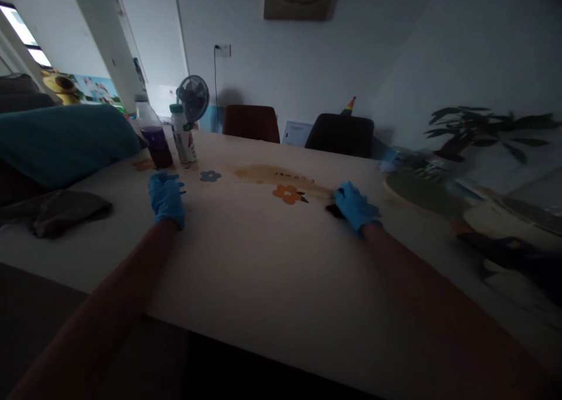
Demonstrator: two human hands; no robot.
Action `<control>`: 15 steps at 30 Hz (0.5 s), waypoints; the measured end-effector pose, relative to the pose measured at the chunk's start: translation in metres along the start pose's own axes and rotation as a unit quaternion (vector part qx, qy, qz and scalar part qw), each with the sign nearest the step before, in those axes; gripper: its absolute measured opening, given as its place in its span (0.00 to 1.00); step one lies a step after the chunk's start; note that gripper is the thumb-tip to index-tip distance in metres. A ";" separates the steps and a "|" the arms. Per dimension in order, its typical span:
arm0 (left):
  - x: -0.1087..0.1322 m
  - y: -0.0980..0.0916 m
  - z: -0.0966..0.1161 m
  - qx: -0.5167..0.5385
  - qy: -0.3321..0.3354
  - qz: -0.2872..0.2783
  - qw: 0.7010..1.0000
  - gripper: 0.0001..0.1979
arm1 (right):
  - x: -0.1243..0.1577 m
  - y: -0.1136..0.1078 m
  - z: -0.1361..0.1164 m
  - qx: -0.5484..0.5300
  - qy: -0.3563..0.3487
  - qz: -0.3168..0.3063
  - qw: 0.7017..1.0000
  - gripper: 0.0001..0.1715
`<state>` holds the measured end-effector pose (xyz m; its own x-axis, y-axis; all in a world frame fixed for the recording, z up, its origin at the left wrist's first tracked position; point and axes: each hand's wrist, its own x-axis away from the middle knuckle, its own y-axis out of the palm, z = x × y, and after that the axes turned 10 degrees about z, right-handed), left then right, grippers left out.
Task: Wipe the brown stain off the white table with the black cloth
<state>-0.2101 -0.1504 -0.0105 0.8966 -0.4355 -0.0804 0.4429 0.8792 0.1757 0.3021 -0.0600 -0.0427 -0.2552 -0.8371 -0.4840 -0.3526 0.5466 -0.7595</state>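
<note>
Both my hands wear blue gloves and reach out over a pale table [263, 259] printed with flowers. My left hand [166, 198] hovers or rests near the table's left side with its fingers curled, just in front of a dark purple bottle [153, 135] and a white bottle with a green cap [183, 135]; nothing shows in it. My right hand [355, 205] lies on a small dark object [333, 210] beside an orange flower print [287, 194]. Its fingers are bent over the object. A brownish stain [267, 173] spreads behind the flower.
A small fan [193, 98] stands behind the bottles. A grey cloth [57, 211] lies at the left edge, a teal cushion [61, 139] beyond it. Two chairs [340, 133] stand at the far side. Plates and a potted plant [474, 130] crowd the right.
</note>
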 end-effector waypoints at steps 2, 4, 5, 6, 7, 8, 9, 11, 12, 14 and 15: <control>0.003 0.000 0.005 0.002 -0.037 0.001 0.999 0.19 | -0.001 0.006 0.002 0.018 -0.017 -0.020 1.000 0.17; 0.007 0.001 0.009 0.010 -0.040 0.001 0.999 0.20 | -0.003 0.016 -0.002 0.022 -0.045 -0.034 0.998 0.21; 0.009 0.001 0.010 0.014 -0.039 0.002 0.999 0.20 | -0.005 0.021 -0.005 0.021 -0.062 -0.040 0.997 0.22; 0.010 0.002 0.010 0.016 -0.038 0.002 0.999 0.20 | -0.006 0.026 -0.009 0.017 -0.079 -0.046 0.996 0.23; 0.010 0.002 0.009 0.016 -0.037 0.001 0.999 0.20 | -0.007 0.031 -0.014 0.012 -0.096 -0.051 0.994 0.24; 0.011 0.002 0.008 0.013 -0.036 -0.001 0.999 0.20 | -0.008 0.036 -0.019 0.007 -0.113 -0.055 0.992 0.25; 0.010 0.002 0.007 0.011 -0.035 -0.002 0.999 0.19 | -0.008 0.042 -0.025 0.001 -0.128 -0.058 0.990 0.26; 0.010 0.002 0.006 0.010 -0.033 -0.003 0.999 0.19 | -0.008 0.053 -0.038 -0.013 -0.158 -0.064 0.985 0.26; 0.010 0.002 0.005 0.012 -0.033 -0.004 0.999 0.19 | -0.007 0.059 -0.045 -0.021 -0.173 -0.066 0.982 0.27; 0.010 0.002 0.007 0.017 -0.035 -0.006 0.999 0.19 | -0.005 0.071 -0.061 -0.039 -0.205 -0.070 0.975 0.26; 0.010 0.002 0.008 0.018 -0.037 -0.007 0.999 0.19 | -0.003 0.076 -0.070 -0.051 -0.223 -0.071 0.971 0.27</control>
<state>-0.1998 -0.1548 -0.0033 0.8866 -0.4625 -0.0105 0.4541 0.8658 0.2103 0.2133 -0.0141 -0.0689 0.2099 -0.8187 -0.5345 -0.4486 0.4051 -0.7967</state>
